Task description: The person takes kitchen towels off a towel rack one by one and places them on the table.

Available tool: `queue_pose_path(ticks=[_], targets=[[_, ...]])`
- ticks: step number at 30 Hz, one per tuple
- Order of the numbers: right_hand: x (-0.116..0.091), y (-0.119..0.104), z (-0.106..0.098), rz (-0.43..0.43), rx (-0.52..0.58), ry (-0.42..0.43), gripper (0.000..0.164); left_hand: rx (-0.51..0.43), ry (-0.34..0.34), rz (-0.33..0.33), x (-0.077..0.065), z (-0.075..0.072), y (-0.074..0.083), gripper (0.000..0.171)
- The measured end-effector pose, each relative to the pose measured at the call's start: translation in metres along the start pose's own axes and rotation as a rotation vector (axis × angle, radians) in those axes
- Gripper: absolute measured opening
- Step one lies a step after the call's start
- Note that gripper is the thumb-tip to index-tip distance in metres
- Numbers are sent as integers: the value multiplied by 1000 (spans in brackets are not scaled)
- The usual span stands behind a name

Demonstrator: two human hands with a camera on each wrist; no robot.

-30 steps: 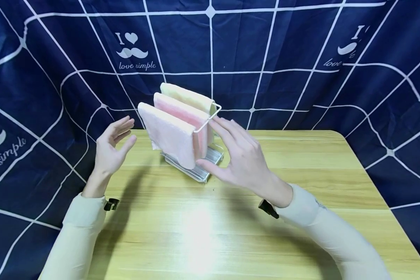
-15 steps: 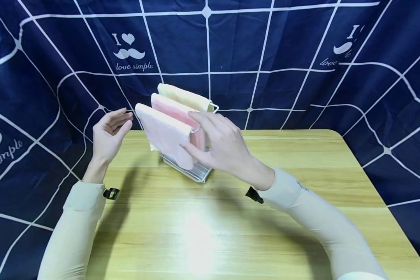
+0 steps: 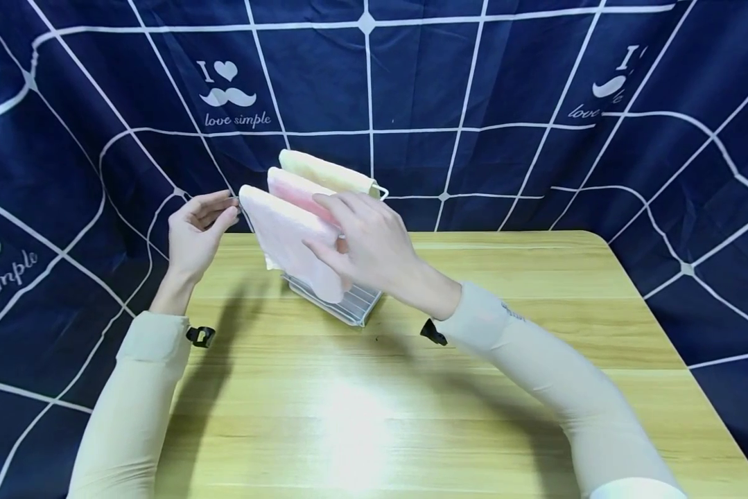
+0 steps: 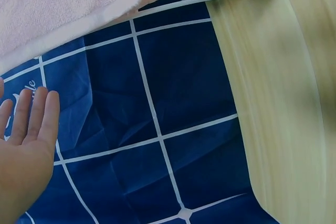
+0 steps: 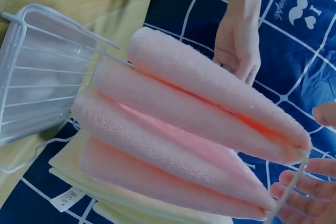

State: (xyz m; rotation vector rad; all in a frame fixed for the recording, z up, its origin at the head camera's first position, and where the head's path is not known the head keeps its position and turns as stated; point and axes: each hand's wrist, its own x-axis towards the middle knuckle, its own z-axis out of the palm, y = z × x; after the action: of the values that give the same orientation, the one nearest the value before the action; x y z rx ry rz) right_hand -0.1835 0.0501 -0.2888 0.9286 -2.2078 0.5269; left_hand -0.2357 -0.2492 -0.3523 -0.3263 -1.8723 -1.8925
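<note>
Pink towel (image 3: 289,239) on the rack (image 3: 349,305) is approached by both hands: left hand (image 3: 195,232) open beside it, right hand (image 3: 367,249) open at its front, nothing gripped.

Bright, even light from overhead; wide-angle head view.
A pale glare patch sits on the wooden table (image 3: 355,416) near its front edge, soft arm shadows on either side. The backdrop's grid lines bow toward the frame edges. In the left wrist view the table streaks with motion blur.
</note>
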Motion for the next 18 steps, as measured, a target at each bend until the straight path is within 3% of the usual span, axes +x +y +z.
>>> queue_pose_path(ticks=[6, 13, 18], targets=[[10, 0, 9, 2, -65, -65, 41, -63, -33, -8, 4, 4, -4, 24], [16, -2, 17, -44, -91, -55, 39, -73, -50, -20, 7, 7, -6, 27], [20, -3, 21, -38, -93, -81, 37, -138, -63, -22, 10, 9, -6, 28]])
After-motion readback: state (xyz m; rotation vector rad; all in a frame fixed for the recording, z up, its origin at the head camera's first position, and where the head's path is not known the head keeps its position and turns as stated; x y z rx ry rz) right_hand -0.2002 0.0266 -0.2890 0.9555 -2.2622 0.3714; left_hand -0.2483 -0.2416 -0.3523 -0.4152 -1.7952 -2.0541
